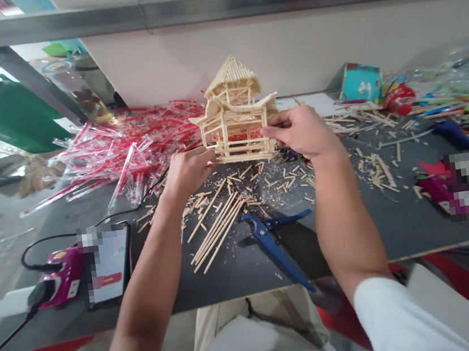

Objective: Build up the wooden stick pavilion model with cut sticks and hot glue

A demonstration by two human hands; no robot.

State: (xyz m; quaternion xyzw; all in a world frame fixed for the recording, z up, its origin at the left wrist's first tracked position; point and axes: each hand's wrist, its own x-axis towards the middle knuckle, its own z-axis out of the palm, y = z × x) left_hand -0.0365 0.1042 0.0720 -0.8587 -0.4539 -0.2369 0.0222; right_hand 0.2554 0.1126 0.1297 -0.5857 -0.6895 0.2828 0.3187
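Note:
A small pavilion model (235, 113) built from thin wooden sticks is held upright between my hands, above the dark table. It has a pointed upper roof and a wider lower roof with flared corners. My left hand (189, 172) is closed on the lower left corner of its frame. On the other side, my right hand (301, 130) pinches a right-hand post below the lower roof. Nearer to me lie several long wooden sticks (218, 234) in a loose bundle. A blue-handled cutter (275, 244) rests beside them, its handles spread.
Short stick offcuts (290, 177) and dust litter the table (162, 287). Red and clear plastic wrappers (128, 143) are heaped at back left. A phone (109, 265) and a purple power strip (63, 276) with cables lie at front left. A blue box (360, 83) stands against the wall.

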